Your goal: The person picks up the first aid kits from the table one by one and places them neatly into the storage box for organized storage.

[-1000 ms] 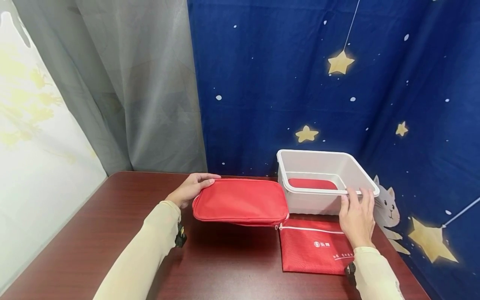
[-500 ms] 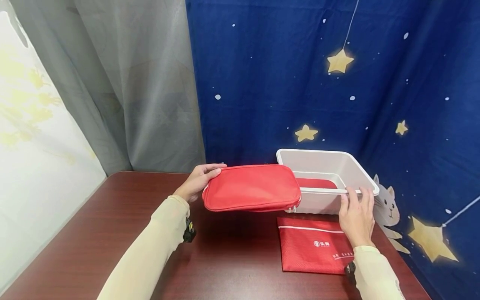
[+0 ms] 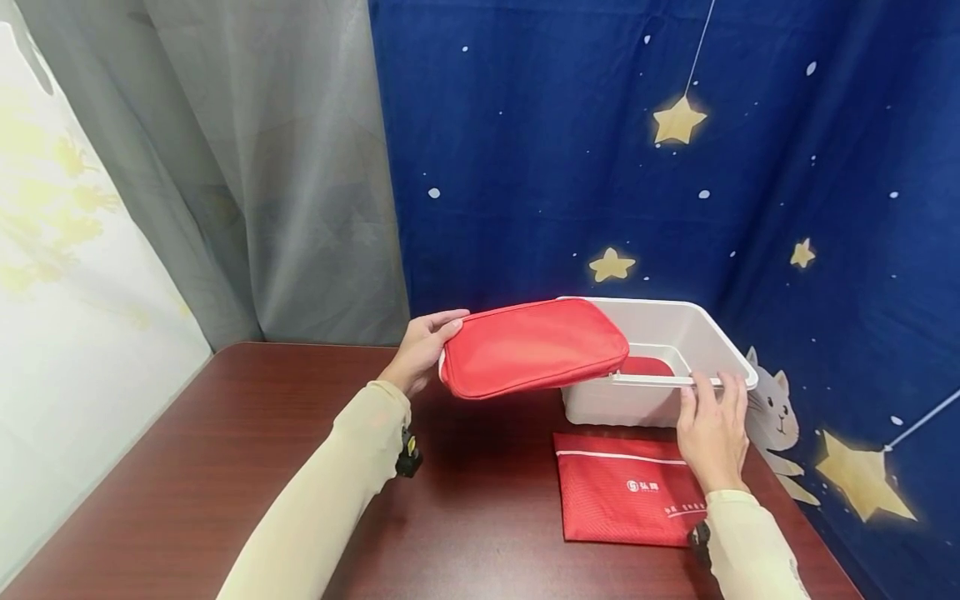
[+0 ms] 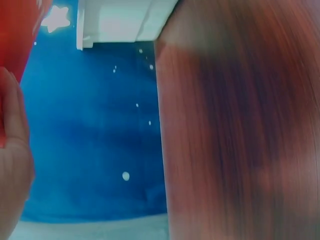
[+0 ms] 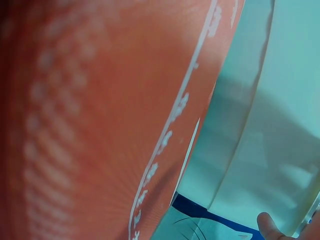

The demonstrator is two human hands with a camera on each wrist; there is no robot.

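Off the table, my left hand (image 3: 422, 348) grips the left end of a red zippered pouch (image 3: 536, 350), thumb on top. The pouch is tilted, and its right end overlaps the left part of a white plastic bin (image 3: 637, 403). My right hand (image 3: 714, 442) holds the bin's front rim near the right corner, fingers over the edge. Inside the bin lies a flat red piece (image 3: 647, 367), partly hidden by the pouch. In the left wrist view, the left hand (image 4: 14, 150) and pouch (image 4: 17, 30) show only at the left edge.
In front of the bin, a flat red zip bag (image 3: 611, 500) with white print lies on the brown table (image 3: 247, 467), partly under the right forearm. A blue star-patterned curtain (image 3: 510, 150) and a grey curtain (image 3: 307, 183) hang behind.
My left hand has carried the red pouch up and to the right, from left of the bin to over its left part. The right hand stays on the rim.
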